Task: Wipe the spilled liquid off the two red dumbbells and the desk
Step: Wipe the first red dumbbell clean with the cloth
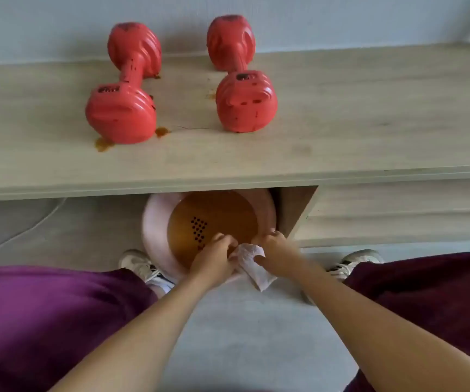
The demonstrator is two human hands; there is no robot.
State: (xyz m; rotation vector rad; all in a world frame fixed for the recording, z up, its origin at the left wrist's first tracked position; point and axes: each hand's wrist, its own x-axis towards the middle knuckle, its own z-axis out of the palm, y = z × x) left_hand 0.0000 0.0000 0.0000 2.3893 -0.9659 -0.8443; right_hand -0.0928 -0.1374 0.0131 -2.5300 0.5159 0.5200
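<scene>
Two red dumbbells lie on the pale wooden desk (341, 114), the left dumbbell (126, 89) and the right dumbbell (242, 83), both speckled with dark drops. Orange-brown puddles (104, 144) sit by the left dumbbell's near end, and a fainter stain (210, 95) lies beside the right one. Below the desk edge, my left hand (214, 258) and my right hand (276, 256) together grip a white cloth (252, 264) over the near rim of a pink basin (154, 222) filled with brownish water.
The basin stands on the grey floor partly under the desk. A wooden side panel (296, 210) of the desk is just right of it. My knees in purple trousers and white shoes (140, 264) flank the basin. A thin cable (30, 227) runs across the floor at left.
</scene>
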